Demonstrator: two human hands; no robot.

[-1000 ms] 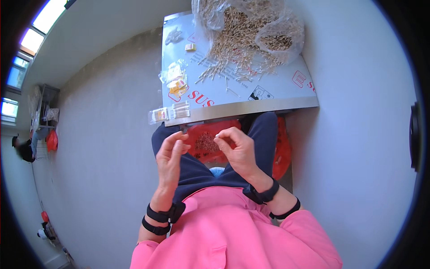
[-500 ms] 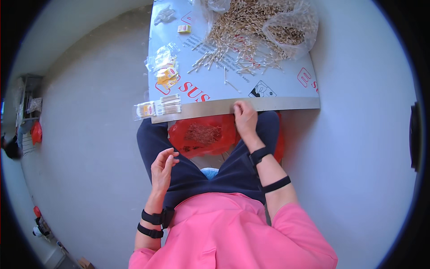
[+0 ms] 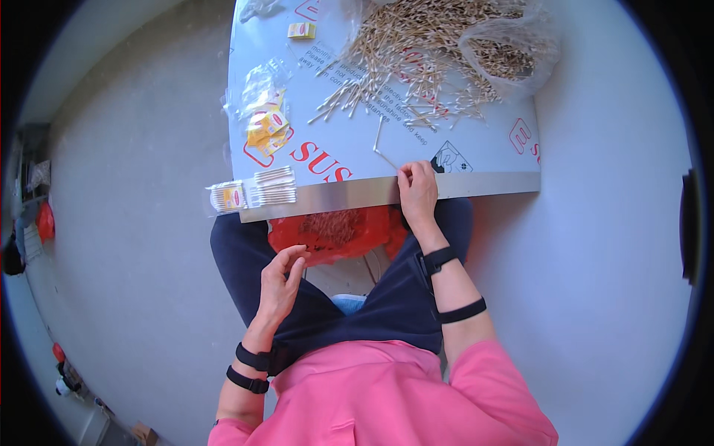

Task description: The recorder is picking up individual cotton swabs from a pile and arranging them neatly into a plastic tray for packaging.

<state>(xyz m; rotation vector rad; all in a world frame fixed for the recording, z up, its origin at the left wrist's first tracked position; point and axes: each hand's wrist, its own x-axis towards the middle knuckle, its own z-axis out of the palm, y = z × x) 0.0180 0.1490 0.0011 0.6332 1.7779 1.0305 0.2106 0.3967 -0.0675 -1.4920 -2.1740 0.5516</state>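
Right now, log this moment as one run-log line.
left hand: over lap, open, beside red bag | right hand: fingertips on table edge, by bent wire | swab pile: untouched

Cotton swabs [image 3: 416,52] lie heaped on the table [image 3: 349,141], sachets [image 3: 264,123] to their left.

Clear yellow-label packets [image 3: 262,126] mid-table, small packs [image 3: 253,192] at edge, clear bag [image 3: 506,52] top right

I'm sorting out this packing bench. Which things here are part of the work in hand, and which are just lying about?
In the work:
- right hand at the table edge, by a bent wire
- left hand over the lap
- cotton swabs
- red bag
- filled packets

Lying about:
- small yellow box
- red thing on the far left
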